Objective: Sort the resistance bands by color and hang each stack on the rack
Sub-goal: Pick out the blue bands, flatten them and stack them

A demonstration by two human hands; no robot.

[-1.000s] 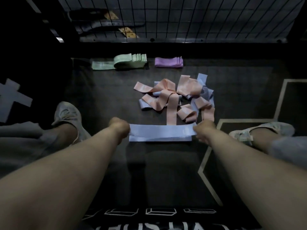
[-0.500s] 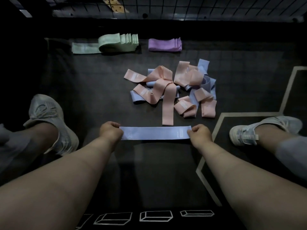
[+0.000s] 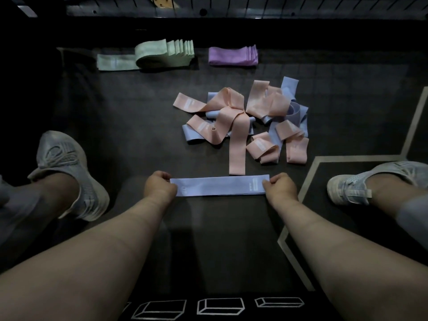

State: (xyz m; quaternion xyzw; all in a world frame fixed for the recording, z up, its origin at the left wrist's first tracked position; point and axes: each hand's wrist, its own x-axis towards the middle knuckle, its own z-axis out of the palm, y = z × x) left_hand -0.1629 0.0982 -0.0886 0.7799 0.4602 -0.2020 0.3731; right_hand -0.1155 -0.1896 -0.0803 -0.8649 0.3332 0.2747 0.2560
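A light blue resistance band [image 3: 220, 186] lies stretched flat on the dark floor mat. My left hand [image 3: 159, 187] grips its left end and my right hand [image 3: 280, 187] grips its right end. Just beyond it lies a tangled pile of pink bands [image 3: 234, 117] mixed with blue bands [image 3: 294, 112]. Farther back sit a stack of green bands [image 3: 162, 53] and a stack of purple bands [image 3: 232, 56]. The wire rack [image 3: 231, 5] runs along the top edge, mostly out of frame.
My two feet in grey sneakers rest on the mat, the left sneaker [image 3: 67, 172] and the right sneaker [image 3: 370, 181], on either side of my arms. A pale line [image 3: 308, 184] marks the mat at right. White box drawings [image 3: 220, 305] run along the near edge.
The blue band has been pulled flat and straight between my hands. The view has tilted down, so the stacks and pile sit higher and the rack has slid mostly out of frame.
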